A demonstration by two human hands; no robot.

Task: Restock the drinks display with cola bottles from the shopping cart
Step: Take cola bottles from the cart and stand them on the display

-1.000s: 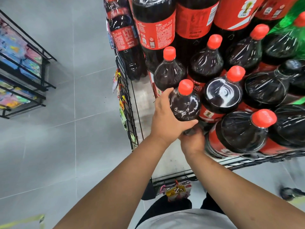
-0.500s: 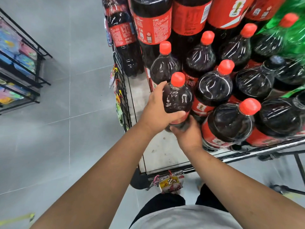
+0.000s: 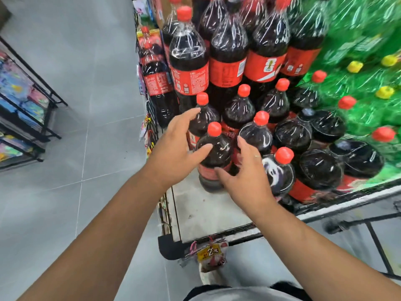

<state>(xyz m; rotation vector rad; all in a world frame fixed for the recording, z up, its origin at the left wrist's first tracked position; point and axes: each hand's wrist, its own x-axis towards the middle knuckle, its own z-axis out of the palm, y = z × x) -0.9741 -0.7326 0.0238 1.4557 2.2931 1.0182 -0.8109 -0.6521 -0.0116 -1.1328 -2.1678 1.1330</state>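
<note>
On a drinks display shelf packed with upright cola bottles and green soda bottles, one red-capped cola bottle stands at the front of the rows, flanked closely by a person's left hand and right hand, both with fingers spread, clasping nothing.

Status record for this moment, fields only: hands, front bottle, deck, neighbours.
left hand: open, fingers spread at left side of front cola bottle
right hand: open, fingers spread at its right side
front cola bottle: upright on display deck, red cap on
grip: neither hand curled round it; contact unclear
display deck: bare white patch in front
neighbours: other cola bottles behind and right; green bottles far right
</note>
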